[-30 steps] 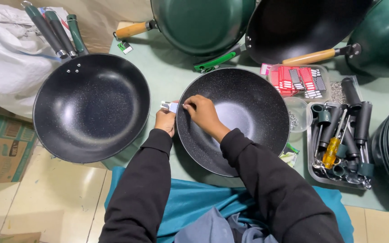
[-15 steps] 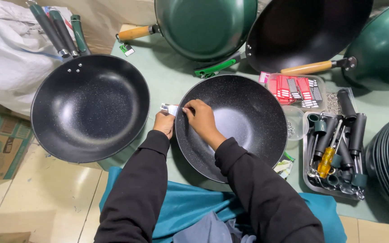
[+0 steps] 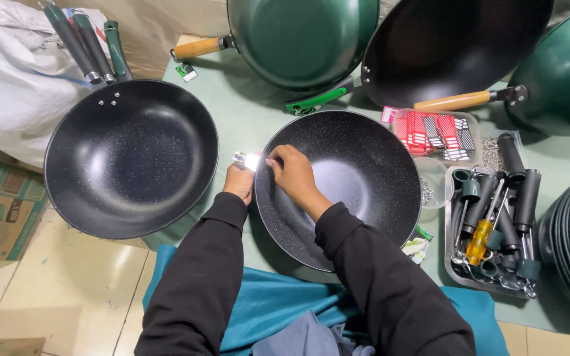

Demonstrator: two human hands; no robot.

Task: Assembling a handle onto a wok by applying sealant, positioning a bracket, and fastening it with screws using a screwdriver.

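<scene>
The person sat over a black speckled wok (image 3: 357, 191) that lay bowl-up on the green table (image 3: 245, 112), just in front of them. It had no handle on it; a small shiny bracket (image 3: 249, 160) stuck out from its left rim, pointing left toward a second black wok (image 3: 131, 165). The left hand (image 3: 239, 182) sat outside the rim, its fingers closed around that bracket. The right hand (image 3: 291, 173) lay inside the bowl against the same stretch of rim, fingertips pressed together on the wall opposite the bracket; whether they pinched anything small I could not tell.

The second wok rested to the left, partly over the table edge, its long dark handles (image 3: 87, 43) running up and to the left, away from the person, against a white sack (image 3: 14, 86). Beyond the near wok stood three tilted woks: a green one (image 3: 298, 36) with a wooden handle pointing left, a black one (image 3: 450, 46) with a green handle pointing down-left, and another green one (image 3: 562, 72) with a wooden handle pointing left. To the right a metal tray (image 3: 453, 264) held dark handle grips and a yellow screwdriver (image 3: 479, 240), with a box of red packets (image 3: 437, 132) behind it. A teal cloth (image 3: 265, 303) covered the person's lap.
</scene>
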